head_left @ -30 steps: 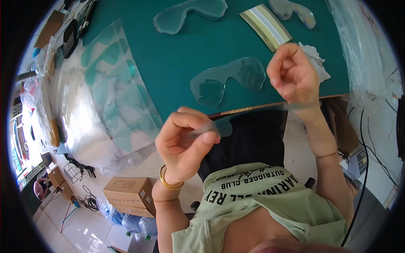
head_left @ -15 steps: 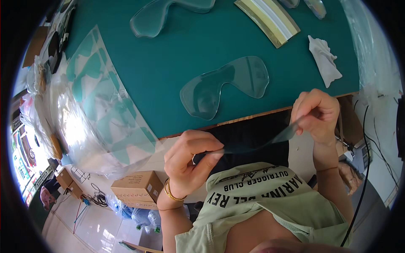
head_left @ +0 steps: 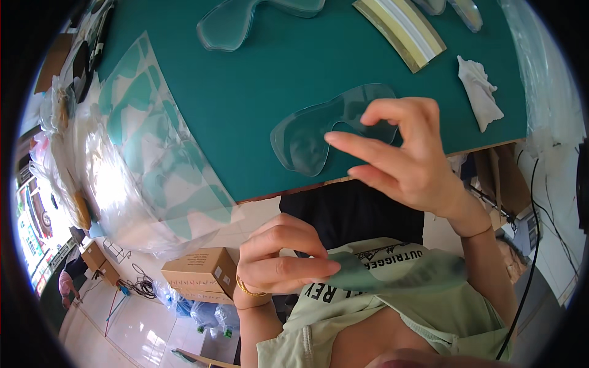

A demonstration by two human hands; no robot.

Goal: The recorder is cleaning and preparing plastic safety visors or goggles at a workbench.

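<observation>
Compared with 0.5 s ago, the right hand [head_left: 408, 165] has released the translucent smoky-green curved plastic lens [head_left: 402, 276] and risen over the table edge, fingers bent and parted; contact there cannot be told. The left hand [head_left: 279, 260] alone pinches the lens by 1 end, before the pale-green printed fabric shirt [head_left: 442, 319]. Partly behind the right hand, a clear, glossy, goggle-shaped plastic piece [head_left: 300, 138] with a nose notch lies on the smooth dark-green tabletop [head_left: 276, 67]. Right of it lies a crumpled white wipe [head_left: 480, 95].
</observation>
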